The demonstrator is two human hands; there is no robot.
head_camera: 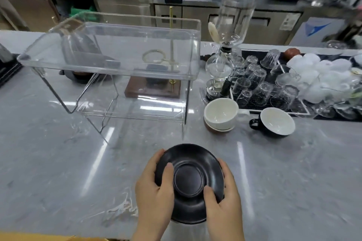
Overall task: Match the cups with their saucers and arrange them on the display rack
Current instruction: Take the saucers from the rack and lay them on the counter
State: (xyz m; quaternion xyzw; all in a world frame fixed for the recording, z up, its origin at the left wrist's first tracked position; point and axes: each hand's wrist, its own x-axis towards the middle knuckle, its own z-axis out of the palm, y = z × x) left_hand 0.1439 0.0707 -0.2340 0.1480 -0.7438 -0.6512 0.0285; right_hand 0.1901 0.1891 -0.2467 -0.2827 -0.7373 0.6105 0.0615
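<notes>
Table (58, 162): grey marbled top with glossy streaks of light, carrying everything below; it fills most of the view.
Display rack (109, 60): clear acrylic, two tiers, standing at the left-centre of the table; both shelves bare, with a brass stand on a wooden base seen through it from behind.
Glassware mat (274, 84): dark mat at the right, crowded with upturned clear glasses and, further right, a cluster of white cups.
Siphon brewer (229, 45): tall glass piece just right of the rack, upper chamber over a round lower globe.
Black saucer (195, 164): held up over the near edge of the table, between both hands, its ringed face tilted toward the camera; well apart from the rack and from the cups.
Left hand (154, 191): grips the saucer's left rim, thumb lying across the face beside the centre ring, fingers curled round the far edge.
Right hand (225, 195): grips the right rim the same way, thumb pressed on the face at the lower right of the ring.
White cup (221, 112): upright, right of the rack's front corner, sitting on stacked saucers, a white one over a brown one (213, 129).
Black cup (276, 121): white inside, tipped toward the camera, handle pointing left, just right of the white cup and not touching it.
</notes>
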